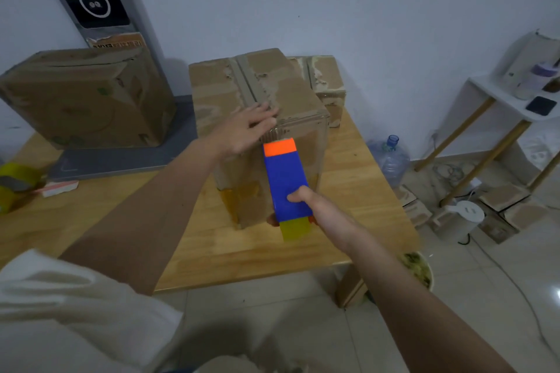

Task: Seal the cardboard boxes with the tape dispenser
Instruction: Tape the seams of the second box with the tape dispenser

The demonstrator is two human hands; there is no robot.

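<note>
Centre: the cardboard box (257,118) I am sealing stands on the wooden table (257,251), flaps closed, contents hidden; a strip of tape runs along its top seam toward 12 o'clock. Touching its far side at 1 o'clock, a second, smaller box (328,82), also closed. At 9 o'clock, a third, larger box (81,97) sits tilted on a grey slab, its top flaps bowed; what it holds cannot be seen.

My left hand (242,133) lies flat on the near top edge of the central box, fingers straight and slightly spread, pressing down beside the seam, forearm reaching in from 7 o'clock. My right hand (306,206) grips the tape dispenser (285,182), thumb curled over its blue body, remaining fingers wrapped underneath and mostly out of sight. The dispenser is held against the box's near face, orange head upward just below the top edge, yellow tape showing at its lower end.

At 9 o'clock on the table edge, a yellow tape roll (15,185). On the floor at 3 o'clock, a blue water jug (391,157), whose fill level I cannot tell.
</note>
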